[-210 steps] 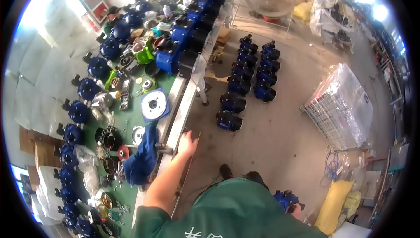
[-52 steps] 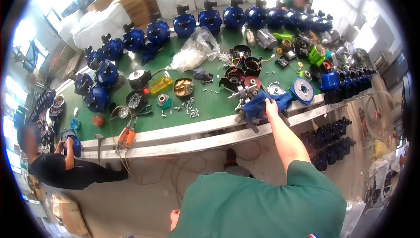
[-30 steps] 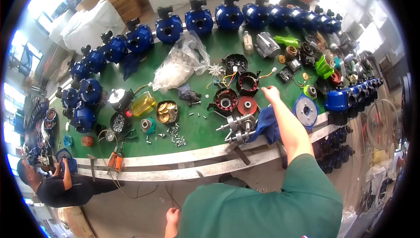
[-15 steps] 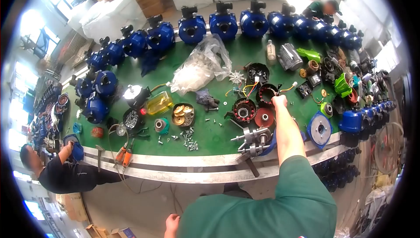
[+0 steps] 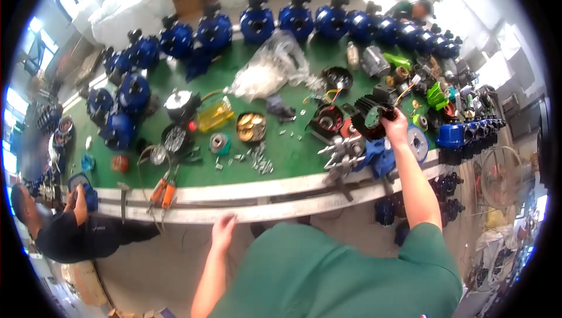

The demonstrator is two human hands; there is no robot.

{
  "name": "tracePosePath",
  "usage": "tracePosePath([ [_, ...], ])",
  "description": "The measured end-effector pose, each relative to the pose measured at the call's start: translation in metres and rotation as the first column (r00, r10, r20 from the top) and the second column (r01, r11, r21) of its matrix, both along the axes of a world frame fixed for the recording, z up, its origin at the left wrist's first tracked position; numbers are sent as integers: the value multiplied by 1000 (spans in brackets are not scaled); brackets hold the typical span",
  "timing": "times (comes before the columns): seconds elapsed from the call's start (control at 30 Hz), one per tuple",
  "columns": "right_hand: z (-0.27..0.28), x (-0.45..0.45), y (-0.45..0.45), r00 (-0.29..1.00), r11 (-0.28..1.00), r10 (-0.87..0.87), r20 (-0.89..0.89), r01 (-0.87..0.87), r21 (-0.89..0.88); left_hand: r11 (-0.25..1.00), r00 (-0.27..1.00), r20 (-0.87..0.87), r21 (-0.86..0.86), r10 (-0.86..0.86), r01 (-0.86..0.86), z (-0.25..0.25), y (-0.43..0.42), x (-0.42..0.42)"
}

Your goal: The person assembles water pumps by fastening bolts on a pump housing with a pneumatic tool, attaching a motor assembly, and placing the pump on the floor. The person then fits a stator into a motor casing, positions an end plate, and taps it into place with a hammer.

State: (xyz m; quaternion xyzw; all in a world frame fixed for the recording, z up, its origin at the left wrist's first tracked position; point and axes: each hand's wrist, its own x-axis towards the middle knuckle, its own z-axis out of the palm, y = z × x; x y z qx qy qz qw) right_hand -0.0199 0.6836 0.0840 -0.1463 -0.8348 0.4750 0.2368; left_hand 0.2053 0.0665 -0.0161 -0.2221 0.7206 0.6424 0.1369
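Head camera: my right hand (image 5: 396,125) gripped the black ribbed casing (image 5: 369,106) by its right side, probably to steady it above the bench (image 5: 298,157); my left hand (image 5: 223,230), apparently empty, hung loosely near the bench.

Green shirt (image 5: 339,277); short right sleeve (image 5: 430,253), same green, well back from right fingers (image 5: 391,121); bare forearm (image 5: 417,186) between

My shirt (image 5: 328,277) is green. The finned motor housing (image 5: 374,101) in my grip is black; bench top (image 5: 293,166), green; cloth (image 5: 380,159), blue; tool handles (image 5: 168,196), orange.
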Motion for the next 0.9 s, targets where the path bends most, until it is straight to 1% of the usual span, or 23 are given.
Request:
tracePosePath([
  [0.03, 19, 21, -36, 1000, 1000, 26, 18, -26, 6, 989, 989, -62, 65, -131, 135, -5, 0, -28],
  [0.07, 34, 39, -71, 998, 998, 60, 37, -61, 9, 973, 988, -51, 171, -148, 155, 27, 17, -53],
  [0.1, 37, 52, -97, 984, 988, 125, 130, -136, 76, 948, 964, -94, 181, -248, 262, 27, 23, -74],
  [0.13, 41, 66, -129, 976, 966, 104, 190, -145, 216, 898, 931, -148, 251, -334, 362, 55, 35, -91],
  [0.2, 12, 86, -181, 937, 924, 349, 12, -346, 163, 814, 871, -227, 314, -436, 489, 80, 48, -117],
  [0.23, 20, 100, -212, 908, 884, 414, 68, -418, 211, 775, 858, -214, 368, -467, 514, 95, 51, -123],
  [0.27, 29, 111, -245, 874, 837, 468, 129, -485, 254, 702, 829, -231, 445, -509, 556, 91, 50, -129],
  [0.33, 21, 125, -297, 849, 859, 499, 171, -511, 30, 548, 782, -149, 634, -605, 545, 74, 43, -132],
  [0.37, 6, 129, -313, 845, 857, 513, 154, -514, -35, 584, 798, -77, 640, -597, 499, 56, 41, -127],
  [0.4, -13, 131, -325, 843, 853, 522, 132, -513, -96, 493, 755, -147, 676, -639, 548, 70, 33, -126],
  [0.43, -24, 135, -336, 841, 853, 521, 145, -507, -125, 477, 750, -159, 684, -642, 553, 72, 26, -125],
  [0.47, -50, 136, -340, 840, 848, 528, 125, -516, -120, 461, 745, -169, 692, -645, 556, 72, 21, -124],
  [0.53, -70, 142, -354, 838, 827, 522, 157, -453, -333, 526, 739, -176, 597, -650, 605, 62, 16, -122],
  [0.57, -80, 141, -355, 804, 798, 573, 161, -501, -335, 575, 718, -144, 502, -681, 646, 53, 16, -118],
  [0.6, -85, 146, -359, 789, 724, 601, 122, -473, -502, 613, 699, -111, 398, -706, 682, 50, 15, -115],
  [0.63, -86, 153, -355, 754, 756, 600, 268, -426, -497, 653, 661, -111, 106, -742, 750, 47, 16, -111],
  [0.67, -87, 162, -350, 699, 789, 587, 408, -378, -485, 628, 623, -96, -194, -776, 753, 43, 18, -105],
  [0.7, -121, 169, -342, 688, 766, 557, 465, -209, -608, 590, 613, -31, -314, -790, 744, 54, 17, -103],
  [0.73, -101, 177, -349, 633, 748, 480, 607, 66, -660, 544, 581, -66, -453, -811, 707, 50, 15, -100],
  [0.8, -138, 195, -336, 627, 573, 522, 578, 243, -783, 434, 505, -117, -696, -855, 572, 32, 8, -93],
  [0.83, -135, 202, -338, 688, 437, 487, 538, 341, -832, 388, 484, -93, -734, -870, 557, 23, 4, -91],
  [0.87, -132, 208, -340, 744, 283, 438, 505, 419, -863, 383, 458, -130, -764, -880, 520, 12, -1, -89],
  [0.9, -131, 211, -344, 803, 180, 383, 456, 419, -890, 380, 429, -165, -790, -888, 481, 6, -6, -87],
])
